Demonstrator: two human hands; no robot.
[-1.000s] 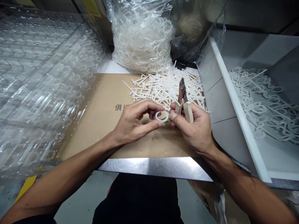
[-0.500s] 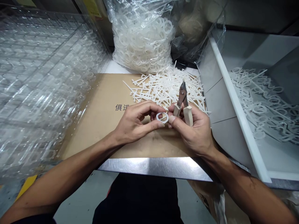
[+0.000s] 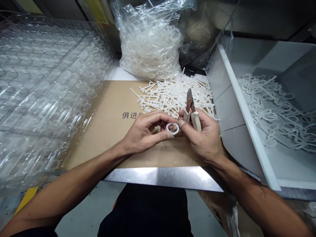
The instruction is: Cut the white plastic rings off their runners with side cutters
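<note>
Between the thumb and fingers of my left hand [image 3: 150, 131] is a small white plastic ring [image 3: 172, 128], held tilted over the cardboard. My right hand [image 3: 203, 135] wraps round a pair of cutting pliers [image 3: 190, 105] with pale handles, their dark jaws pointing up and away from me. The right thumb and fingertip meet just beside the ring; whether they touch it I cannot tell. A heap of white plastic sprue pieces [image 3: 170, 95] lies just beyond both hands.
Stacked clear plastic trays [image 3: 49, 92] fill the left side. A clear bag of white rings [image 3: 150, 49] stands at the back. On the right is a grey bin [image 3: 249, 128] holding looped white parts [image 3: 274, 112]. Brown cardboard [image 3: 98, 131] covers the metal-edged table [image 3: 163, 176].
The ring has turned a little and shifted slightly right in my left hand. The pliers tilt a bit more to the left in my right hand. The whole view has shifted slightly.
</note>
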